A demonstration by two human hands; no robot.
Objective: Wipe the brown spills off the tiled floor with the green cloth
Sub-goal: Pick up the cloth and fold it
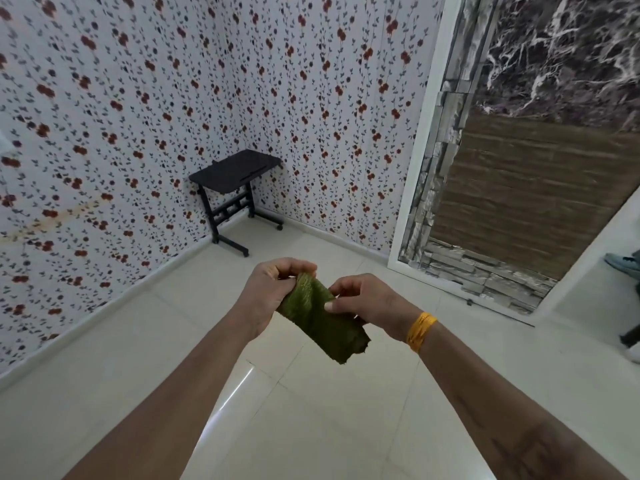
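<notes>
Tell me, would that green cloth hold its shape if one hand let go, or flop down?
Probably flop. The cloth bends and creases between the left hand and right hand, and its free end sags below them, so it looks soft. It is likely light too, since fingertip pinches seem enough to carry it. Its ribbed, frayed surface suggests it will not slip easily.

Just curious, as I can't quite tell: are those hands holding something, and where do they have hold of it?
Yes, a folded green cloth, held in the air. The left hand grips its upper end; the right hand pinches its edge near the middle.
</notes>
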